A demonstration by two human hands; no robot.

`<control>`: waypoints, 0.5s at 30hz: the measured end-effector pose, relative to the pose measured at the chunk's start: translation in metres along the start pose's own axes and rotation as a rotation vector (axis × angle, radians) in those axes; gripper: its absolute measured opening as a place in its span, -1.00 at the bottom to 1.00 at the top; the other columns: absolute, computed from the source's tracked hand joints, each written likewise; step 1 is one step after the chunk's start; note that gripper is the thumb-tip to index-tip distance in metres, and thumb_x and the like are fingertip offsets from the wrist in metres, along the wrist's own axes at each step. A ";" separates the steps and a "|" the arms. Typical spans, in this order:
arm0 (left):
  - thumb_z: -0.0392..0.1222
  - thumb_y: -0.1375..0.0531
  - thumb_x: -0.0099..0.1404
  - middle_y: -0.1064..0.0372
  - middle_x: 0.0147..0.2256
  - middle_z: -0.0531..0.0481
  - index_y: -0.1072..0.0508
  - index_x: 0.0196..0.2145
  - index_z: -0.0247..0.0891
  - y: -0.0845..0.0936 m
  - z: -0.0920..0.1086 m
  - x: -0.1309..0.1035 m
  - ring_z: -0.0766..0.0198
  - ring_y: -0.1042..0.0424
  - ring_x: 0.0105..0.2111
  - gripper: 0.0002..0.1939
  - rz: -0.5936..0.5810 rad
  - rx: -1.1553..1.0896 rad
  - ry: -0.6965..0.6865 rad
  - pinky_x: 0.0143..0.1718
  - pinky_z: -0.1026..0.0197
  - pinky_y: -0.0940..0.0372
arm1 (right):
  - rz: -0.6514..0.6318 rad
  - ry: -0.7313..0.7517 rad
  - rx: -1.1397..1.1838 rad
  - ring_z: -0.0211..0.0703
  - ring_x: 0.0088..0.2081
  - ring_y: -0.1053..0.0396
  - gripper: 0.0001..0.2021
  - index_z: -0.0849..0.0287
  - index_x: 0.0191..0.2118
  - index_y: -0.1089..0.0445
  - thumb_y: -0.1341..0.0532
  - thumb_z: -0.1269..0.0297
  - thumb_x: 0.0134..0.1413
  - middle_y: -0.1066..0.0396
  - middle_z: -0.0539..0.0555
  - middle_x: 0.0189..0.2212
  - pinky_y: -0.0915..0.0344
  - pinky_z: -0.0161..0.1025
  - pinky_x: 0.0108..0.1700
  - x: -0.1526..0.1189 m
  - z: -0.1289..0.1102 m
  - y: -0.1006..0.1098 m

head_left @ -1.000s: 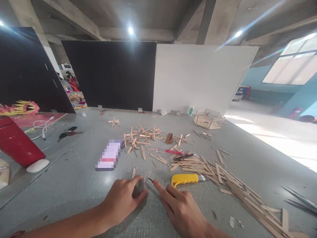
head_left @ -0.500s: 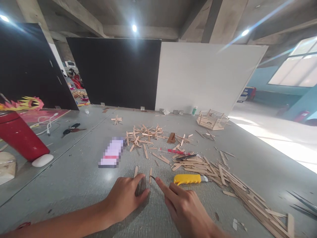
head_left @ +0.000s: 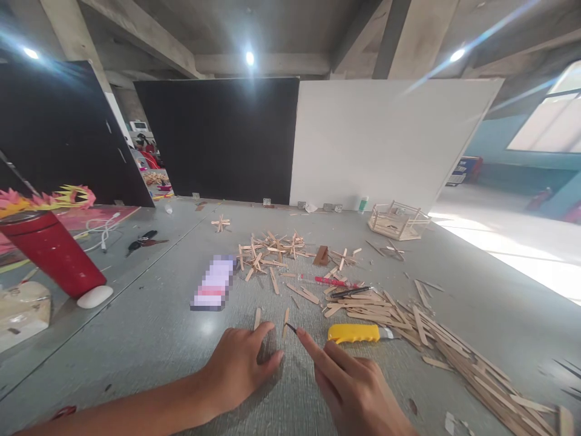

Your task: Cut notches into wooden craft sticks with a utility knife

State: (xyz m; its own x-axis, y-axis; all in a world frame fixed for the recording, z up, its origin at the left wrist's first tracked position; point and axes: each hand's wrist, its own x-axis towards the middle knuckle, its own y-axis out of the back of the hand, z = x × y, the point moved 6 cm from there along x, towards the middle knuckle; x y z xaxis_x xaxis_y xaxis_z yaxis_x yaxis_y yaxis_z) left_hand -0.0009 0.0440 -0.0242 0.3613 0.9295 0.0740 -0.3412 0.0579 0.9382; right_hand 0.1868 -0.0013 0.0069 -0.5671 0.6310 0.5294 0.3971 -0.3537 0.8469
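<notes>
My left hand [head_left: 238, 366] rests on the grey table with thumb and forefinger apart, holding nothing that I can see. Just beyond its forefinger lies a short wooden craft stick [head_left: 258, 317]. A second small wooden stick piece [head_left: 285, 323] lies between my hands. My right hand [head_left: 349, 381] is closed around a thin dark pointed tool [head_left: 292, 328], with the forefinger stretched along it. Its tip reaches the second stick piece; most of the tool is hidden in the hand. Beyond the right hand lies a yellow-handled utility knife [head_left: 354, 333].
Many loose craft sticks [head_left: 454, 345] spread along the right. Crossed stick pieces [head_left: 272, 248], a red pen [head_left: 336, 282] and a black pen [head_left: 351, 292] lie ahead. A blurred-out phone-like slab [head_left: 213, 283], a red bottle [head_left: 54, 251] and a wooden stick frame [head_left: 399, 223] stand farther off.
The whole view has shifted slightly, so things appear farther right. Both hands keep nearly the same pose, with the dark tip still at the small stick piece.
</notes>
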 end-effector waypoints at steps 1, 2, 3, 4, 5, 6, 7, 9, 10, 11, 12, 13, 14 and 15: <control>0.05 -0.15 0.46 -0.53 -0.51 0.06 -0.49 0.12 -0.20 0.000 0.001 0.000 0.09 -0.54 -0.50 -0.60 -0.003 -0.002 -0.006 -0.39 0.17 -0.23 | -0.004 -0.003 -0.001 -0.25 -0.56 -0.49 -0.52 0.25 0.33 -0.39 0.14 0.38 0.57 -0.48 0.03 -0.42 -0.41 -0.36 -0.47 0.000 0.000 -0.001; 0.04 -0.15 0.46 -0.54 -0.51 0.06 -0.50 0.10 -0.20 0.001 0.001 0.001 0.11 -0.53 -0.51 -0.62 -0.008 -0.009 -0.011 -0.41 0.18 -0.21 | -0.009 -0.005 -0.002 -0.25 -0.57 -0.48 -0.52 0.25 0.31 -0.40 0.14 0.38 0.57 -0.47 0.02 -0.44 -0.40 -0.36 -0.49 0.000 0.000 -0.001; 0.03 -0.15 0.46 -0.54 -0.51 0.07 -0.50 0.08 -0.19 0.001 0.002 0.001 0.12 -0.53 -0.52 -0.64 -0.013 -0.018 -0.015 -0.42 0.19 -0.19 | -0.010 -0.001 0.001 -0.25 -0.58 -0.47 -0.52 0.25 0.30 -0.42 0.15 0.39 0.57 -0.47 0.01 -0.46 -0.39 -0.37 -0.51 0.000 0.000 -0.002; 0.02 -0.14 0.46 -0.54 -0.52 0.07 -0.50 0.07 -0.20 0.001 0.002 0.001 0.13 -0.53 -0.52 -0.65 -0.013 -0.022 -0.017 -0.43 0.19 -0.19 | -0.003 -0.001 0.007 -0.26 -0.60 -0.46 -0.52 0.25 0.30 -0.42 0.14 0.39 0.56 -0.46 0.00 -0.47 -0.38 -0.37 -0.52 0.000 0.000 -0.002; 0.02 -0.14 0.46 -0.54 -0.53 0.08 -0.49 0.08 -0.20 0.001 0.002 0.002 0.13 -0.53 -0.52 -0.64 -0.010 -0.020 -0.016 -0.42 0.19 -0.19 | 0.011 -0.007 0.017 -0.27 -0.60 -0.46 -0.52 0.24 0.31 -0.41 0.14 0.39 0.57 -0.46 0.00 -0.46 -0.38 -0.38 -0.52 -0.001 0.000 0.000; 0.03 -0.14 0.46 -0.53 -0.54 0.08 -0.48 0.10 -0.21 0.001 0.002 0.002 0.12 -0.53 -0.52 -0.62 -0.011 -0.014 -0.016 -0.41 0.19 -0.20 | 0.030 -0.020 0.028 -0.28 -0.59 -0.46 -0.53 0.24 0.32 -0.39 0.13 0.39 0.57 -0.47 0.01 -0.44 -0.39 -0.39 -0.49 -0.001 0.002 0.001; 0.04 -0.13 0.47 -0.53 -0.54 0.07 -0.48 0.11 -0.22 0.001 0.002 0.002 0.10 -0.53 -0.51 -0.61 -0.014 -0.011 -0.016 -0.39 0.18 -0.21 | 0.048 -0.034 0.039 -0.28 -0.57 -0.46 -0.54 0.24 0.34 -0.38 0.11 0.38 0.57 -0.48 0.03 -0.42 -0.39 -0.40 -0.47 -0.001 0.003 0.002; 0.07 -0.13 0.48 -0.53 -0.54 0.05 -0.48 0.11 -0.23 0.001 0.001 0.002 0.08 -0.54 -0.50 -0.58 -0.016 -0.022 -0.018 -0.38 0.17 -0.21 | 0.065 -0.053 0.066 -0.30 -0.55 -0.47 -0.54 0.26 0.35 -0.36 0.12 0.38 0.58 -0.48 0.04 -0.40 -0.40 -0.41 -0.45 -0.002 0.005 0.003; 0.10 -0.14 0.48 -0.52 -0.54 0.05 -0.48 0.11 -0.24 0.002 0.001 0.001 0.08 -0.53 -0.50 -0.56 -0.017 -0.045 -0.024 -0.39 0.17 -0.21 | 0.061 -0.053 0.079 -0.30 -0.55 -0.46 -0.54 0.27 0.35 -0.36 0.12 0.38 0.58 -0.48 0.04 -0.40 -0.40 -0.41 -0.45 -0.003 0.005 0.001; 0.15 -0.15 0.48 -0.51 -0.54 0.05 -0.48 0.11 -0.24 0.003 0.002 0.000 0.09 -0.51 -0.52 -0.54 -0.019 -0.080 -0.036 -0.40 0.18 -0.19 | 0.057 -0.048 0.092 -0.30 -0.56 -0.45 -0.54 0.28 0.35 -0.36 0.13 0.38 0.58 -0.47 0.04 -0.40 -0.40 -0.42 -0.45 -0.003 0.005 -0.001; 0.20 -0.16 0.48 -0.49 -0.56 0.07 -0.48 0.10 -0.24 0.004 0.003 -0.001 0.12 -0.49 -0.54 -0.51 -0.020 -0.122 -0.052 -0.42 0.20 -0.17 | 0.051 -0.045 0.107 -0.30 -0.56 -0.45 -0.54 0.28 0.36 -0.34 0.13 0.37 0.59 -0.47 0.03 -0.40 -0.39 -0.42 -0.46 -0.004 0.003 -0.003; 0.23 -0.16 0.48 -0.46 -0.57 0.09 -0.48 0.09 -0.23 0.006 0.004 -0.002 0.15 -0.45 -0.56 -0.50 -0.029 -0.167 -0.073 -0.44 0.22 -0.14 | 0.044 -0.046 0.126 -0.30 -0.56 -0.45 -0.54 0.29 0.37 -0.32 0.13 0.37 0.59 -0.46 0.03 -0.41 -0.39 -0.43 -0.45 -0.004 0.001 -0.006; 0.25 -0.15 0.49 -0.42 -0.59 0.12 -0.49 0.06 -0.22 0.007 0.006 -0.003 0.19 -0.40 -0.59 -0.51 -0.043 -0.213 -0.101 -0.45 0.24 -0.11 | 0.038 -0.051 0.146 -0.30 -0.55 -0.45 -0.54 0.28 0.39 -0.30 0.14 0.37 0.59 -0.45 0.02 -0.41 -0.39 -0.43 -0.44 -0.004 -0.001 -0.009; 0.24 -0.13 0.51 -0.37 -0.61 0.15 -0.50 0.03 -0.20 0.008 0.008 -0.004 0.23 -0.34 -0.61 -0.54 -0.057 -0.256 -0.137 -0.47 0.25 -0.08 | 0.036 -0.050 0.166 -0.31 -0.55 -0.44 -0.53 0.26 0.40 -0.26 0.15 0.37 0.59 -0.44 0.00 -0.42 -0.38 -0.44 -0.44 -0.004 -0.003 -0.012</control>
State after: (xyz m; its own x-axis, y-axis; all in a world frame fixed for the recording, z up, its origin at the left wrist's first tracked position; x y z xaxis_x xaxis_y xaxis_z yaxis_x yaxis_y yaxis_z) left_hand 0.0020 0.0381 -0.0137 0.4944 0.8651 0.0849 -0.5184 0.2150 0.8277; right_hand 0.1817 -0.0017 -0.0055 -0.5149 0.6552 0.5527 0.5330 -0.2603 0.8051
